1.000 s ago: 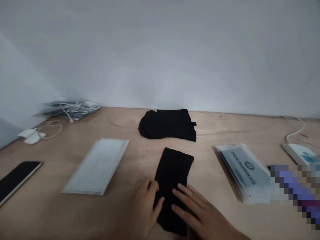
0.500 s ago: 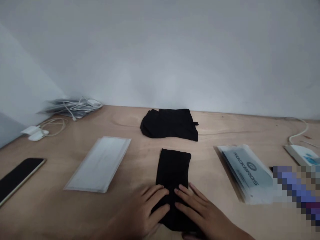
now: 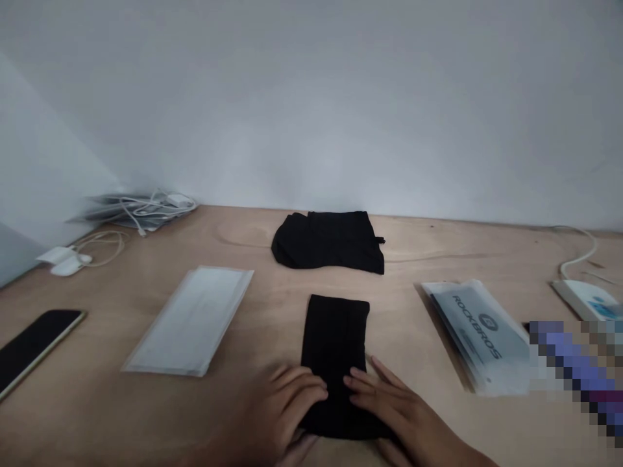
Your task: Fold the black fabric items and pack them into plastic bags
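A black folded cloth (image 3: 337, 337) lies lengthwise in front of me on the wooden table. My left hand (image 3: 289, 405) bends its fingers over the cloth's near left side, the thumb at the near edge. On the near right side, the fingers of my right hand (image 3: 394, 402) rest on top, with the thumb low by the same edge. Between them the cloth is held at its near end; the parts under my fingers are hidden. Farther back, by the wall, lies a second black cloth piece (image 3: 331, 243) with a small tab on its right.
To the left are a white flat packet (image 3: 195, 324) and a phone (image 3: 39, 347). White cables (image 3: 156, 204) and a charger (image 3: 71, 259) sit at the back left. On the right lie a ROCKBROS packet (image 3: 479, 337) and a white device with a cord (image 3: 584, 298).
The near edge of the cloth has drawn up slightly and lies straighter. My fingers have shifted a little outward, the two hands farther apart. The view has moved slightly.
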Demonstrator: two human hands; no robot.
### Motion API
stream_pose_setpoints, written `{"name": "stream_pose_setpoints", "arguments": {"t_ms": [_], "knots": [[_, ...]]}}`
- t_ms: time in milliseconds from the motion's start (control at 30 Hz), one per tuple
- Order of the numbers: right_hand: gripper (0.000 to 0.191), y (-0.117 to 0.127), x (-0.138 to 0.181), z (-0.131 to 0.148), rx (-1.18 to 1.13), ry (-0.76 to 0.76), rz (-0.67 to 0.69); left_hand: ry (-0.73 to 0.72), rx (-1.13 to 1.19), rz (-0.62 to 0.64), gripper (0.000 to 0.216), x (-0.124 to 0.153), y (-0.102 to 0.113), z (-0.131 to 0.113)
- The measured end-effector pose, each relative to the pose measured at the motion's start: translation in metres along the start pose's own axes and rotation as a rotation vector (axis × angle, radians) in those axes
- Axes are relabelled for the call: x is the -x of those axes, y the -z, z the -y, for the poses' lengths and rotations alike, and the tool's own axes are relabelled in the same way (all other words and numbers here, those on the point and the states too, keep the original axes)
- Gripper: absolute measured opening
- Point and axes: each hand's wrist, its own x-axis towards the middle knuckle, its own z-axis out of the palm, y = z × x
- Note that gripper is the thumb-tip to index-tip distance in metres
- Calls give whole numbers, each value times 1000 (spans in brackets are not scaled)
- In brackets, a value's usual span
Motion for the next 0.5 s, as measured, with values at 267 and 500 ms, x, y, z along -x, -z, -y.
{"name": "stream_pose_setpoints", "arguments": {"t_ms": [267,500], "knots": [[16,23,-19,13,-400,-382,-305,460,319,-17,35,-15,9,-3],[25,13,-62,-32,-177,-507,-460,493,34,-238,33,-54,-3,31]]}}
